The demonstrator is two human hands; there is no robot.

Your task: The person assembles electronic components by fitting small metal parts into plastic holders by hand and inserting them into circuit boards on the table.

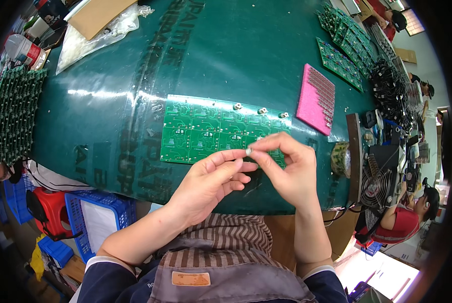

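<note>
Above the front edge of a green circuit board panel (179, 146), my two hands meet at the fingertips. My right hand (292, 169) pinches a tiny silvery metal component (249, 151) between thumb and index finger. The left index fingertip of my left hand (213, 174) reaches to that component; its thumb lies close beside the index and the other fingers curl. Whether the left fingers hold anything themselves is hidden. Along the panel's far right edge stand several metal components, one of them a round metal piece (262, 110). The panel lies flat, partly covered by my hands.
Right of the panel lies a pink foam block (306, 103) with rows of small metal parts. Stacked circuit boards (344, 35) sit far right, more boards (14, 116) at left. A tape roll (341, 159) and a small fan (376, 186) are at right. Co-workers sit beyond.
</note>
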